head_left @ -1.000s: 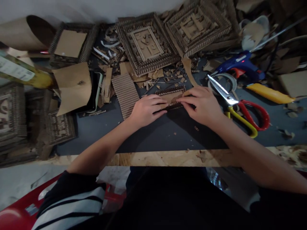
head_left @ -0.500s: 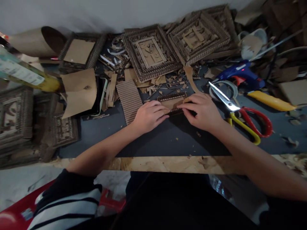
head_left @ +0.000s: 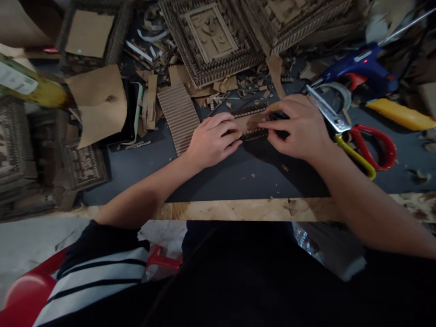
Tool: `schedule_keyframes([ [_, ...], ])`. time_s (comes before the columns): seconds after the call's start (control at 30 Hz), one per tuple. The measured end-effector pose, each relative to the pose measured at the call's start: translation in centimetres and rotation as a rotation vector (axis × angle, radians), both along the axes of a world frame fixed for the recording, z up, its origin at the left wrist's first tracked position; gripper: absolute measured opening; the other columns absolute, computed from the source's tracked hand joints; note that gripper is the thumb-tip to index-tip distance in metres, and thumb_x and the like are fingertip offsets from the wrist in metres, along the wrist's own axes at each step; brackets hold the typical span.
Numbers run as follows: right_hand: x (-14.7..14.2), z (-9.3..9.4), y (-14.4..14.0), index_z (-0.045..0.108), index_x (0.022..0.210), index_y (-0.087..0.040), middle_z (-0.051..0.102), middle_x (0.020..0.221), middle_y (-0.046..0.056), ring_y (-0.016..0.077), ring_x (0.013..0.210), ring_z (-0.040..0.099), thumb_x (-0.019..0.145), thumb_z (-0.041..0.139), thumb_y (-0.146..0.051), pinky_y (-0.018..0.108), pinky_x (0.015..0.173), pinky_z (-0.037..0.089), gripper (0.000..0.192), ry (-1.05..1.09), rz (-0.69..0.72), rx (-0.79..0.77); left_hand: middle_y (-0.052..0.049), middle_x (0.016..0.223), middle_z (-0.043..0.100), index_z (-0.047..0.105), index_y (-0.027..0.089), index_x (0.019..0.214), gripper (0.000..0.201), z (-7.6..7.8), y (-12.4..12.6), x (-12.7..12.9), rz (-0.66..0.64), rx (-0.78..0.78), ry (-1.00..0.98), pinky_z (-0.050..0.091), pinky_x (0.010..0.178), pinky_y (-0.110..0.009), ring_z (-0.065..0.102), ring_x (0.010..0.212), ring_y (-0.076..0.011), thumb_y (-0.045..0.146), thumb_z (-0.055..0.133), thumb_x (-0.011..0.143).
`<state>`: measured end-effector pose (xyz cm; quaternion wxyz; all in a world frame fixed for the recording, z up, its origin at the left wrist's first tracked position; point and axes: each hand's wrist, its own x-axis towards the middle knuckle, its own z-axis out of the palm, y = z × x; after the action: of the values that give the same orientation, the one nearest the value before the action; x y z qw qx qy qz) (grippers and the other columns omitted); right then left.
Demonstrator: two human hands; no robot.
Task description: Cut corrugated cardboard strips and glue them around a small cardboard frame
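Head view of 2 bare hands working a small cardboard piece (head_left: 250, 122) on the dark mat (head_left: 211, 177). The piece lies flat near the mat's far edge, between both hands; it shows a plain brown face bordered by corrugated strips along its far and near edges. The left hand (head_left: 211, 143) is curled, its fingertips pressing the piece's left end. The right hand (head_left: 299, 127) is also curled, thumb and fingers pinching the right end. By appearance the piece is light and fairly stiff across its flat face, yet its exposed corrugated edging would likely crush or peel under hard pinching. The safest hold appears to be at both short ends, fingers flat on the plain face. Scissors (head_left: 354, 136) lie just right of the right hand; a blue glue gun (head_left: 357, 72) rests beyond them. A ribbed cardboard sheet (head_left: 179, 113) lies left of the left hand.
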<state>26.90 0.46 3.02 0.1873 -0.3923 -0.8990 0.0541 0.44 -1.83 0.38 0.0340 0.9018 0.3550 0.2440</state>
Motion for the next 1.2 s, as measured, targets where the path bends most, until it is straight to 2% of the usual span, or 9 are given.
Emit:
schedule_keyframes([
  [0.1, 0.5, 0.3, -0.1, 0.080, 0.109, -0.033, 0.073, 0.119, 0.006, 0.0341, 0.119, 0.062, 0.097, 0.060, -0.031, 0.060, 0.102, 0.048, 0.023, 0.017, -0.026, 0.008, -0.008, 0.113, 0.078, 0.074, 0.020, 0.103, 0.021, 0.4, -0.5, 0.3, 0.013, -0.013, 0.039, 0.055, 0.098, -0.050, 0.066, 0.125, -0.0310, 0.029, 0.055, 0.103],
  [0.3, 0.8, -0.3, -0.4, 0.080, 0.096, -0.033, 0.075, 0.107, 0.006, 0.0335, 0.112, 0.064, 0.094, 0.059, -0.020, 0.059, 0.098, 0.049, 0.024, 0.049, -0.023, 0.018, -0.006, 0.118, 0.078, 0.072, 0.024, 0.102, 0.020, 0.9, -1.3, 0.8, 0.045, -0.048, 0.028, 0.053, 0.104, -0.051, 0.068, 0.125, -0.0307, 0.030, 0.053, 0.101],
  [0.47, 0.9, -1.0, 0.1, 0.079, 0.111, -0.025, 0.076, 0.102, 0.008, 0.0315, 0.103, 0.067, 0.093, 0.058, -0.019, 0.052, 0.093, 0.053, 0.028, 0.109, -0.031, 0.033, -0.009, 0.118, 0.077, 0.071, 0.018, 0.103, 0.017, 0.4, -0.8, 0.4, 0.061, -0.073, -0.017, 0.051, 0.105, -0.053, 0.066, 0.126, -0.0319, 0.027, 0.058, 0.100],
  [0.57, 1.1, -1.2, 0.6, 0.081, 0.105, -0.028, 0.076, 0.102, 0.007, 0.0307, 0.101, 0.068, 0.094, 0.059, -0.024, 0.050, 0.089, 0.053, 0.026, 0.093, 0.008, 0.041, -0.008, 0.114, 0.078, 0.072, 0.019, 0.101, 0.013, 0.0, -0.3, 0.1, 0.051, -0.120, -0.113, 0.051, 0.107, -0.051, 0.066, 0.124, -0.0296, 0.026, 0.062, 0.097],
  [0.77, 1.1, -0.7, 0.5, 0.080, 0.109, -0.031, 0.078, 0.101, 0.005, 0.0288, 0.097, 0.070, 0.096, 0.058, -0.027, 0.048, 0.086, 0.054, 0.026, 0.101, -0.031, -0.028, -0.007, 0.103, 0.081, 0.072, 0.017, 0.096, 0.011, -0.3, 0.1, 0.1, 0.055, 0.017, -0.203, 0.057, 0.100, -0.045, 0.071, 0.113, -0.0256, 0.026, 0.065, 0.097],
  [0.93, 1.0, -0.7, 0.3, 0.080, 0.101, -0.028, 0.080, 0.096, 0.005, 0.0284, 0.090, 0.071, 0.094, 0.061, -0.026, 0.047, 0.082, 0.055, 0.021, 0.127, -0.077, -0.015, -0.007, 0.103, 0.081, 0.073, 0.019, 0.095, 0.013, -0.2, 0.0, 0.1, 0.059, -0.008, -0.176, 0.058, 0.100, -0.045, 0.071, 0.112, -0.0247, 0.027, 0.063, 0.098],
  [1.03, 1.0, -0.7, 0.1, 0.080, 0.097, -0.031, 0.080, 0.093, 0.003, 0.0273, 0.090, 0.072, 0.094, 0.062, -0.027, 0.048, 0.082, 0.054, 0.018, 0.154, -0.077, 0.035, -0.009, 0.108, 0.080, 0.073, 0.017, 0.107, 0.019, 0.1, -0.2, 0.2, 0.108, 0.013, -0.186, 0.057, 0.101, -0.045, 0.070, 0.114, -0.0260, 0.027, 0.060, 0.097],
  [1.13, 0.8, -0.4, -0.2, 0.079, 0.100, -0.036, 0.081, 0.094, -0.001, 0.0262, 0.091, 0.073, 0.096, 0.062, -0.032, 0.053, 0.092, 0.050, 0.019, 0.165, -0.074, 0.072, -0.013, 0.120, 0.077, 0.063, 0.015, 0.132, 0.037, 0.6, -0.7, 0.5, 0.221, 0.080, -0.251, 0.053, 0.107, -0.047, 0.067, 0.120, -0.0268, 0.026, 0.057, 0.097],
  [1.2, 0.5, 0.0, -0.5, 0.079, 0.104, -0.039, 0.081, 0.096, -0.002, 0.0254, 0.092, 0.074, 0.098, 0.061, -0.035, 0.054, 0.099, 0.047, 0.019, 0.183, -0.066, 0.065, -0.013, 0.126, 0.075, 0.060, 0.017, 0.137, 0.041, 1.0, -1.1, 1.0, 0.255, 0.097, -0.264, 0.050, 0.111, -0.047, 0.066, 0.124, -0.0267, 0.028, 0.055, 0.098],
])
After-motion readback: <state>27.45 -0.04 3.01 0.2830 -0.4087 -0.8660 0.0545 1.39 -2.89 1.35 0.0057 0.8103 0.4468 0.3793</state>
